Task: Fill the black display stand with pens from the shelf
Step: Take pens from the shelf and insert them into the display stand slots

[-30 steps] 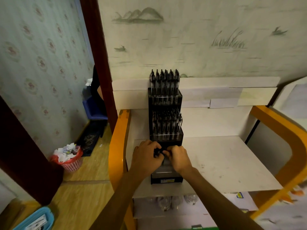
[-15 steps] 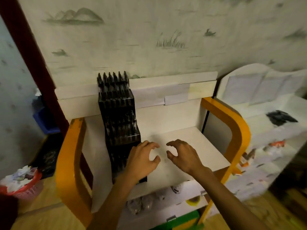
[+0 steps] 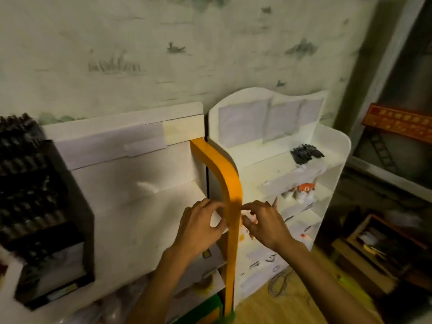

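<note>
Home room, papered wall (image 3: 163, 43) (painted reeds), white shelf (image 3: 332, 146)

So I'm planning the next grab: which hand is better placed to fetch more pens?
Probably the right hand: empty, and on the side of the white shelf holding the black pen pile. The left hand is nearer the display stand.

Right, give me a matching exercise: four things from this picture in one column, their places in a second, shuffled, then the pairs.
Things:
1. black display stand
2. loose pile of black pens
3. orange curved side panel
4. red patterned board

Places:
A. between the two hands
B. far left, on the white shelf with the orange side
C. far right, against the dark wall
D. top of the white shelf unit on the right

Pairs: 1-B, 2-D, 3-A, 4-C
</note>
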Demonstrator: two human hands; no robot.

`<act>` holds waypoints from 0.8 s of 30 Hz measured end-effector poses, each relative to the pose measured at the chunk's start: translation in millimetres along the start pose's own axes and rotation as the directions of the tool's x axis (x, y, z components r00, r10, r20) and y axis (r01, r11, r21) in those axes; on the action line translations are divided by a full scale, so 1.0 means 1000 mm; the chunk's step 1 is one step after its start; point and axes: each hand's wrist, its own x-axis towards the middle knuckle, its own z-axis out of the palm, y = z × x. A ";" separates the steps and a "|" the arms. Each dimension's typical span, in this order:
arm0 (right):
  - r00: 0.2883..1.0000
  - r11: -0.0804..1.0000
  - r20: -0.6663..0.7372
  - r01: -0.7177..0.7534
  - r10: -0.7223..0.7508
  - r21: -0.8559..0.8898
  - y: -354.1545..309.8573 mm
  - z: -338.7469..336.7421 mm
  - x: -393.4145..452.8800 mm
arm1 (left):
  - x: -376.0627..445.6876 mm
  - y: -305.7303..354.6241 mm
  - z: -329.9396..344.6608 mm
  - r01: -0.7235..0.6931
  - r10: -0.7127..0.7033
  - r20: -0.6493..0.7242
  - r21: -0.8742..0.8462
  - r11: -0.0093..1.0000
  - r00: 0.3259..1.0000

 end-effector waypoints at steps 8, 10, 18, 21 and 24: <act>0.996 0.996 -0.019 -0.082 0.083 0.022 0.141 -0.059 -0.002 | 0.077 0.101 0.080 -0.036 0.036 0.037 -0.011 0.999 0.999; 0.994 0.994 -0.031 -0.103 0.105 0.042 0.170 -0.067 0.003 | 0.098 0.117 0.100 -0.036 0.036 0.057 -0.004 0.999 0.998; 0.990 0.990 -0.005 -0.138 0.138 0.004 0.279 -0.070 0.057 | 0.194 0.149 0.179 -0.008 0.003 0.078 0.058 0.998 0.997; 0.990 0.990 -0.001 -0.142 0.142 0.015 0.319 -0.067 0.087 | 0.234 0.153 0.207 0.014 -0.018 0.087 0.050 0.999 0.996; 0.990 0.991 0.043 -0.132 0.132 -0.002 0.361 -0.067 0.125 | 0.275 0.154 0.236 0.059 -0.065 0.101 0.059 0.997 0.993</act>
